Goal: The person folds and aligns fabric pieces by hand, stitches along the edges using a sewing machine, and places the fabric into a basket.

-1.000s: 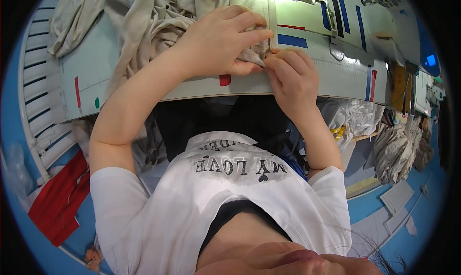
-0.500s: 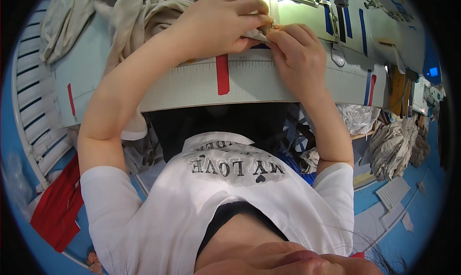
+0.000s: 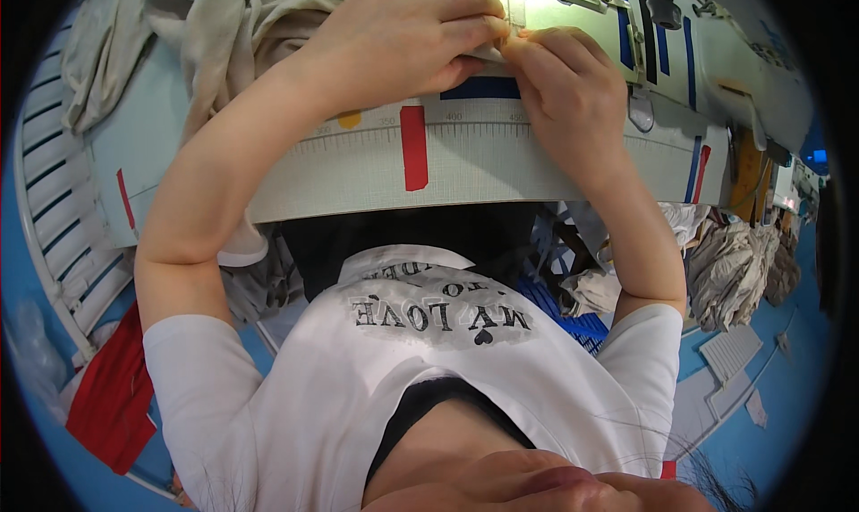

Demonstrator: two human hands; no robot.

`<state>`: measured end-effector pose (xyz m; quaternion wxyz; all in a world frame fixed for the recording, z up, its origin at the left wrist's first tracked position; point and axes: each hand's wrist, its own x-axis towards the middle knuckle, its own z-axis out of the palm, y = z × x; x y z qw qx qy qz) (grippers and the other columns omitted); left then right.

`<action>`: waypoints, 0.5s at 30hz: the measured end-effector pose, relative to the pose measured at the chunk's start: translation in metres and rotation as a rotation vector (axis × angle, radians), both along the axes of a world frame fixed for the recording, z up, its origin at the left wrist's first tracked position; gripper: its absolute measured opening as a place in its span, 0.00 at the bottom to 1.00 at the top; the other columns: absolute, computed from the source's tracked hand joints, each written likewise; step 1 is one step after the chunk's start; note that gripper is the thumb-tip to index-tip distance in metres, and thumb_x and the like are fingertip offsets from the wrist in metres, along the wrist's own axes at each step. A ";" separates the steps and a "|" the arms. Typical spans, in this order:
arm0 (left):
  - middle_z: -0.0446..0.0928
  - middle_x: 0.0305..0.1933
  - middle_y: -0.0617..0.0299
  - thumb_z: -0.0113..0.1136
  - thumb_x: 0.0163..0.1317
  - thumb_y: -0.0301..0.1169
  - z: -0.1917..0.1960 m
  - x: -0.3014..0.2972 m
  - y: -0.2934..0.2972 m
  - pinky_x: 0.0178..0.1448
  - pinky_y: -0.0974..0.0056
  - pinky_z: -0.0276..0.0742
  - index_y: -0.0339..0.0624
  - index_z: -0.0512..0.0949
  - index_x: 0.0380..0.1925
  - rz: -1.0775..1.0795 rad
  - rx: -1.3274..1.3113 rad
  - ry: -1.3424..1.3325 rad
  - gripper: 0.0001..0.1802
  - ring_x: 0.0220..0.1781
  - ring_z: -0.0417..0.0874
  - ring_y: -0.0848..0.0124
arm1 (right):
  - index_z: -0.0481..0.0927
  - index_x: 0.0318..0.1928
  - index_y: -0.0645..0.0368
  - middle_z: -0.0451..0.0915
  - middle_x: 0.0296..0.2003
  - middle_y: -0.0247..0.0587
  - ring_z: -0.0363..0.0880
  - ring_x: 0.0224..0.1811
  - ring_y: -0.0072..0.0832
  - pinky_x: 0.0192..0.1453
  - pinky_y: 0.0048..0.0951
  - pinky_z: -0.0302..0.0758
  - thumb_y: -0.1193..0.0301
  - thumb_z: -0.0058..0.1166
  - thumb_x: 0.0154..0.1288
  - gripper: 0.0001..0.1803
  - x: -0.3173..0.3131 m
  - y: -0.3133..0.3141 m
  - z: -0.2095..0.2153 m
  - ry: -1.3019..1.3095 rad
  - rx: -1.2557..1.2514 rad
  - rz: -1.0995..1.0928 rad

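Beige cloth lies heaped on the sewing machine table at the far left, and part of it runs under my left hand. That hand is closed, thumb and fingers pinching the cloth at its edge. My right hand is closed as well, its fingertips meeting the left ones on the same edge. Only a small strip of cloth shows between them; the rest is covered by my fingers. Just beyond the fingertips is the lit needle area of the sewing machine, partly washed out by the lamp.
A printed ruler and a red tape strip mark the table's front. The machine body stands at the right. White slats border the left side. Beige cloth bundles hang low right; red cloth lies low left.
Both hands have shifted slightly away from me, closer to the needle area, the right one also a little rightward. Less cloth shows between the fingertips. The view has shifted slightly.
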<state>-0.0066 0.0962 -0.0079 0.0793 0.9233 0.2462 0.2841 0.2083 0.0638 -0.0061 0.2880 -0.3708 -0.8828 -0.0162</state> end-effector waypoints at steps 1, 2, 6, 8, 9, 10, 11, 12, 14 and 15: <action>0.78 0.47 0.63 0.69 0.49 0.32 0.000 0.000 0.001 0.57 0.59 0.76 0.42 0.81 0.42 -0.002 0.000 0.000 0.18 0.51 0.79 0.63 | 0.81 0.35 0.53 0.81 0.34 0.34 0.83 0.40 0.37 0.44 0.36 0.81 0.77 0.62 0.47 0.12 0.000 0.001 0.000 0.002 0.007 0.000; 0.78 0.47 0.63 0.69 0.49 0.32 -0.001 0.000 0.002 0.57 0.59 0.76 0.42 0.81 0.42 -0.003 -0.001 -0.001 0.18 0.51 0.79 0.63 | 0.81 0.35 0.53 0.81 0.34 0.34 0.83 0.40 0.37 0.44 0.36 0.81 0.77 0.62 0.47 0.12 0.000 0.002 0.000 0.001 0.006 -0.002; 0.78 0.47 0.63 0.69 0.49 0.31 0.000 -0.001 0.007 0.58 0.59 0.76 0.43 0.81 0.43 -0.003 -0.001 0.041 0.19 0.50 0.79 0.63 | 0.81 0.35 0.53 0.81 0.33 0.33 0.83 0.39 0.36 0.44 0.36 0.81 0.77 0.62 0.47 0.11 0.001 0.007 -0.001 0.002 -0.001 -0.007; 0.78 0.46 0.63 0.68 0.49 0.31 -0.001 -0.001 0.010 0.58 0.59 0.76 0.43 0.81 0.44 0.007 -0.001 0.057 0.19 0.50 0.79 0.63 | 0.82 0.35 0.53 0.81 0.33 0.33 0.83 0.39 0.36 0.43 0.36 0.81 0.77 0.61 0.47 0.11 0.001 0.011 -0.001 -0.005 0.008 -0.015; 0.78 0.46 0.62 0.67 0.50 0.31 -0.003 -0.002 0.013 0.58 0.59 0.76 0.43 0.81 0.43 0.005 -0.007 0.045 0.18 0.50 0.79 0.63 | 0.83 0.38 0.54 0.82 0.36 0.35 0.83 0.40 0.37 0.43 0.36 0.81 0.77 0.64 0.51 0.11 0.002 0.013 0.000 -0.035 -0.010 -0.017; 0.78 0.46 0.61 0.67 0.51 0.30 -0.003 -0.002 0.015 0.58 0.59 0.76 0.42 0.81 0.43 0.003 -0.013 0.033 0.17 0.50 0.79 0.62 | 0.85 0.41 0.55 0.84 0.38 0.37 0.84 0.41 0.37 0.43 0.35 0.82 0.77 0.67 0.54 0.12 0.003 0.015 0.001 -0.064 -0.029 -0.017; 0.78 0.46 0.61 0.67 0.51 0.30 -0.002 -0.002 0.016 0.58 0.59 0.76 0.42 0.81 0.43 0.003 -0.012 0.032 0.17 0.50 0.79 0.62 | 0.85 0.41 0.55 0.84 0.38 0.37 0.84 0.41 0.37 0.43 0.35 0.82 0.77 0.67 0.54 0.12 0.003 0.018 0.000 -0.065 -0.027 -0.018; 0.78 0.45 0.60 0.66 0.53 0.30 0.001 -0.002 0.017 0.57 0.59 0.76 0.42 0.81 0.42 0.019 -0.040 0.039 0.15 0.49 0.79 0.61 | 0.85 0.41 0.54 0.84 0.38 0.37 0.84 0.41 0.37 0.44 0.35 0.82 0.77 0.67 0.54 0.12 0.004 0.021 -0.003 -0.058 -0.002 -0.029; 0.79 0.45 0.59 0.65 0.54 0.30 0.002 -0.002 0.020 0.57 0.58 0.76 0.41 0.80 0.42 0.038 -0.066 0.045 0.14 0.49 0.79 0.61 | 0.86 0.41 0.54 0.84 0.38 0.37 0.84 0.41 0.37 0.45 0.35 0.82 0.76 0.67 0.54 0.12 0.005 0.026 -0.008 -0.051 0.027 -0.037; 0.78 0.43 0.59 0.64 0.55 0.29 0.000 -0.002 0.023 0.56 0.58 0.76 0.41 0.80 0.41 0.033 -0.058 0.032 0.13 0.49 0.79 0.60 | 0.86 0.41 0.54 0.84 0.38 0.36 0.84 0.41 0.37 0.45 0.35 0.81 0.76 0.68 0.54 0.12 0.005 0.029 -0.010 -0.048 0.042 -0.044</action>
